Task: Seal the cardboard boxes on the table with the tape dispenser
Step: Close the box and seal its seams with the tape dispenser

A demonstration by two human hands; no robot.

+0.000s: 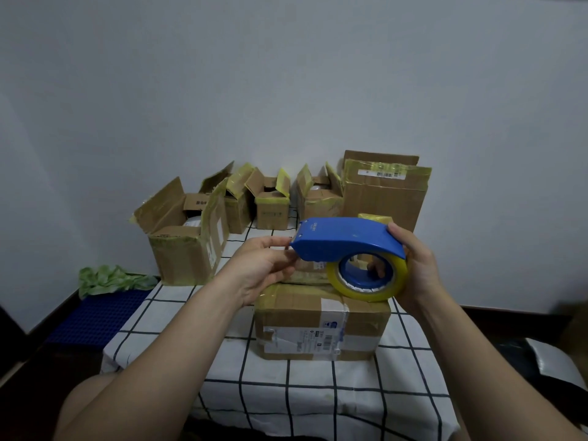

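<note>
A blue tape dispenser [343, 240] with a yellowish tape roll [369, 281] is held in the air above a closed cardboard box [321, 323] in the middle of the table. My right hand [416, 268] grips the dispenser's rear end, with fingers through the roll's core. My left hand [264, 265] pinches at the dispenser's front tip, where the tape end comes out. The box below has old tape and shipping labels on it. Several open boxes [187, 237] with raised flaps stand at the table's far side.
The table [178, 316] has a white cloth with a black grid. A tall closed box [385, 192] stands at the back right against the wall. A green cloth [108, 278] and a blue mat [98, 316] lie on the floor at the left.
</note>
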